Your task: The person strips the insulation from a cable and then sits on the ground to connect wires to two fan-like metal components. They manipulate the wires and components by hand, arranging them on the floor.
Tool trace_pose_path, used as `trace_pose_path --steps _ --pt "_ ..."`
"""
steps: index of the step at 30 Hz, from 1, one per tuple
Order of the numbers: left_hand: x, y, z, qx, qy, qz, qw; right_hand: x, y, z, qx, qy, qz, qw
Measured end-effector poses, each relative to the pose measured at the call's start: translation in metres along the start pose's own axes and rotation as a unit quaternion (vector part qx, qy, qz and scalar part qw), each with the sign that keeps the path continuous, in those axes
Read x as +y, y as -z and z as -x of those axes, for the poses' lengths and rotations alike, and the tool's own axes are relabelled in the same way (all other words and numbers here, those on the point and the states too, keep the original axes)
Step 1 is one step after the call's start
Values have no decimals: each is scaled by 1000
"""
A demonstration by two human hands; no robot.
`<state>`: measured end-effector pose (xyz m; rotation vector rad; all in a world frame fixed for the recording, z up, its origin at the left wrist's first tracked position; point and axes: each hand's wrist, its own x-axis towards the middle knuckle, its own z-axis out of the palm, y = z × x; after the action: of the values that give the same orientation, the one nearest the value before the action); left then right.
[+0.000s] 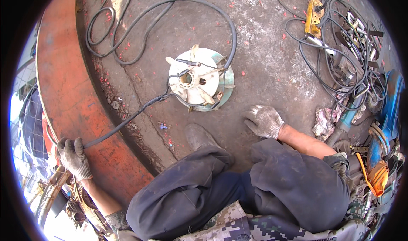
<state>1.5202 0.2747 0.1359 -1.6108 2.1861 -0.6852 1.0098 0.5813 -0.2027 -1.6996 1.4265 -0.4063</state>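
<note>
My left hand (75,157), in a dirty knit work glove, is at the outer edge of the orange-red metal beam (63,66), its fingers closed round a dark electrical cable (127,121). From there the cable crosses the beam to a white plastic cable reel (199,95) lying flat on the floor in front of me. Thinner wires join it on top of the reel. My right hand (265,121), gloved too, lies palm down by my right knee, to the right of the reel. It holds nothing and its fingers are loosely apart.
Thick black cable (233,32) loops from the reel toward the far left. At the right lie a yellow socket strip (314,18), tangled cords, an open box of metal parts, a crumpled rag (324,124) and blue tools (393,98). Wire mesh (25,122) stands beyond the beam.
</note>
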Motion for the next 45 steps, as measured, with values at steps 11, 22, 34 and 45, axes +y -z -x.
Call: trace_pose_path --steps 11,22,34,45 --pt "113 0 17 144 22 83 986 -2 4 1 -7 -3 9 1000" --pt "249 -36 31 72 -194 358 911 -2 -2 0 -1 -6 10 1000" --pt "314 -72 89 -59 -250 526 811 -2 1 -2 2 4 2 1000" --pt "354 -88 56 84 -338 353 868 -2 -1 -3 22 17 11 1000"
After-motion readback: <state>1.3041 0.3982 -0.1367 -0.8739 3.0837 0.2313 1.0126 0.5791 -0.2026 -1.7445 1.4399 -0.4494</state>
